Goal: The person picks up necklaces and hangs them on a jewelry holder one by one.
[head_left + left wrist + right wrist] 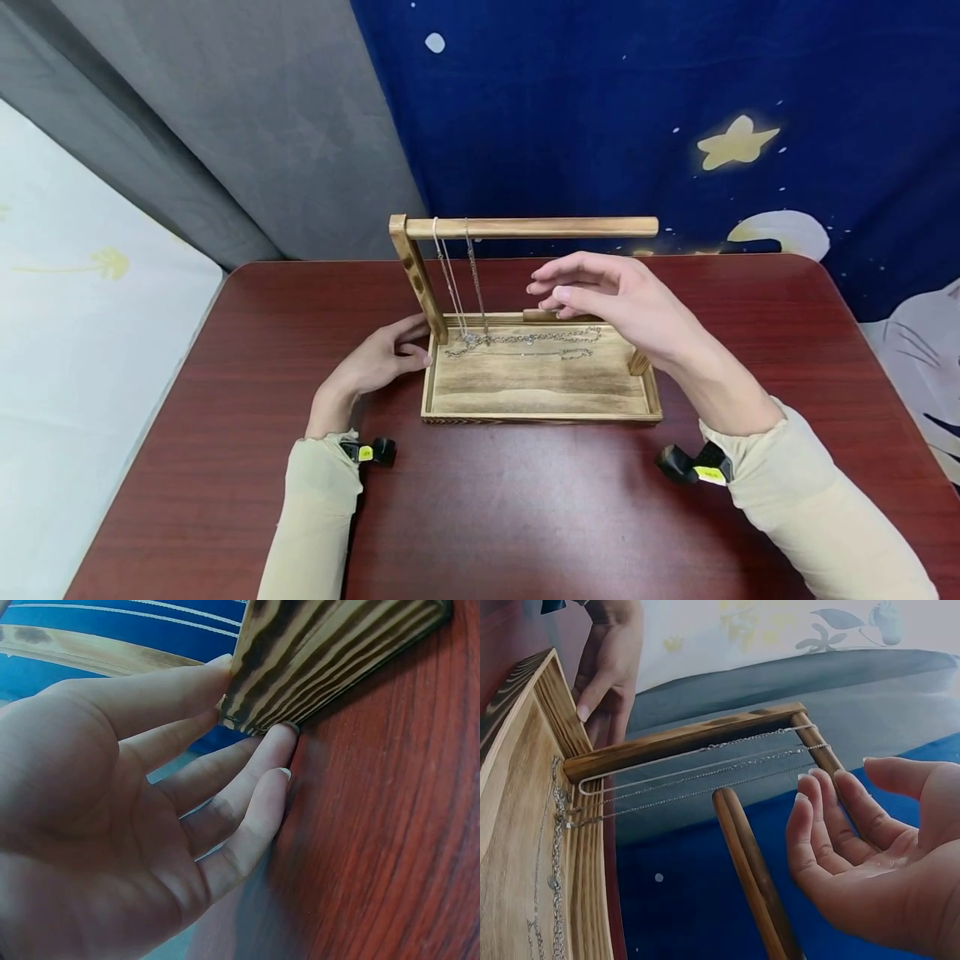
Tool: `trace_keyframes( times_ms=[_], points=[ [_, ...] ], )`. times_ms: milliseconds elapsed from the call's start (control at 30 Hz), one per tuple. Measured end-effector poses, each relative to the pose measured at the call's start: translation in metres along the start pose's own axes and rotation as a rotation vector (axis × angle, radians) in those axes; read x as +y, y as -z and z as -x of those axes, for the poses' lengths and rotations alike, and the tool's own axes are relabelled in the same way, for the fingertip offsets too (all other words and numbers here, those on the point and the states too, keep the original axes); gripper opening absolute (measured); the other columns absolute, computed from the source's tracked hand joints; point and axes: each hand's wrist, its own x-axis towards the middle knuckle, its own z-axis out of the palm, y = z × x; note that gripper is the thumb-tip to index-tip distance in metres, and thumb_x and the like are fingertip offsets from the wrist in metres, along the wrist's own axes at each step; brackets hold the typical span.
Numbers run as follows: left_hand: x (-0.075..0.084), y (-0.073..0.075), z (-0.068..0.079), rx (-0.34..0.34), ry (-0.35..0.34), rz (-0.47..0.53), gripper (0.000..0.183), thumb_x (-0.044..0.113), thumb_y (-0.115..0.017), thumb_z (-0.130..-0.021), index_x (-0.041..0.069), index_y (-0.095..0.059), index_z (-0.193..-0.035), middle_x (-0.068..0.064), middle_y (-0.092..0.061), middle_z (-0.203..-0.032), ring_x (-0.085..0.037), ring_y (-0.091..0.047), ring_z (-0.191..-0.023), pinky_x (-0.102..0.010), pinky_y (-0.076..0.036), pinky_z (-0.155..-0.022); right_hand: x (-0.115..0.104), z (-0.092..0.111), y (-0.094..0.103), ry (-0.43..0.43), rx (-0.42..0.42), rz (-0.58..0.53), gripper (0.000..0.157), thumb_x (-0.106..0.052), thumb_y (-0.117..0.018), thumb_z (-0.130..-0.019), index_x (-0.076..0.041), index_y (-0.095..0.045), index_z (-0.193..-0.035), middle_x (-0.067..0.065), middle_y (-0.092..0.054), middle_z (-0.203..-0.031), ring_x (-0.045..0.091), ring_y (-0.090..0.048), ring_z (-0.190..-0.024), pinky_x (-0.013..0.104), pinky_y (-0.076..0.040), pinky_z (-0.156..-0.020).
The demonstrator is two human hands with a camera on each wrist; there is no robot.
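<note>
A wooden jewelry stand [540, 406] has a shallow tray and an upper bar [555, 227] on a left post. Thin silver necklaces [476, 275] hang from the bar's left end, their lower ends reaching the tray. More silver chains [558, 337] lie along the tray's back part. My left hand [378, 360] holds the tray's left back corner, thumb at the rim and fingers around the outer side. Over the tray's right part hovers my right hand [626, 304], palm toward the bar, fingers loosely bent and holding nothing. In the right wrist view its fingertips [808, 784] are near the bar.
A lower wooden bar [754, 870] with a rounded end stands below the upper one, partly behind my right hand in the head view. Underneath is a dark red table [525, 500]. Behind it hang grey [247, 108] and blue starry curtains [570, 108].
</note>
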Motion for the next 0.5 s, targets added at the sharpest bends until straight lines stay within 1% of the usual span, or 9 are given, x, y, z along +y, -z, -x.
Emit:
trace_keyframes(
  times_ms=[100,300,433,500],
  points=[
    [0.000,0.000,0.000,0.001,-0.002,0.003,0.072,0.003,-0.066,-0.094,0.009,-0.030,-0.157,-0.016,-0.042,-0.152,-0.026,-0.062,-0.110,-0.022,-0.048,-0.087,0.000,0.002,0.001,0.000,-0.008,0.001,0.030,-0.012,-0.062,-0.099,-0.005,-0.063,-0.129,0.012,-0.068,-0.122,0.031,-0.067,-0.107,0.036,-0.054,-0.087],
    [-0.003,0.000,0.001,0.005,-0.001,-0.011,0.073,0.004,-0.067,-0.094,0.009,-0.030,-0.157,-0.016,-0.042,-0.152,-0.026,-0.062,-0.111,-0.023,-0.048,-0.088,0.003,0.008,0.003,-0.007,-0.045,0.004,0.033,-0.013,-0.061,-0.100,-0.003,-0.061,-0.131,0.013,-0.067,-0.123,0.030,-0.067,-0.107,0.035,-0.054,-0.086],
    [-0.002,0.000,0.001,0.007,-0.016,-0.019,0.072,0.004,-0.067,-0.094,0.007,-0.030,-0.156,-0.018,-0.043,-0.152,-0.027,-0.062,-0.110,-0.023,-0.048,-0.088,0.007,0.014,0.006,-0.014,-0.041,0.014,0.034,-0.013,-0.061,-0.100,-0.002,-0.060,-0.132,0.013,-0.068,-0.122,0.029,-0.067,-0.105,0.036,-0.055,-0.085],
    [-0.001,0.000,0.001,0.006,-0.020,-0.019,0.072,0.004,-0.067,-0.094,0.007,-0.030,-0.156,-0.019,-0.042,-0.152,-0.027,-0.062,-0.111,-0.023,-0.048,-0.088,0.009,0.017,0.007,-0.023,-0.033,0.024,0.033,-0.014,-0.062,-0.100,-0.005,-0.061,-0.132,0.013,-0.068,-0.123,0.030,-0.067,-0.104,0.037,-0.055,-0.084]
  ],
)
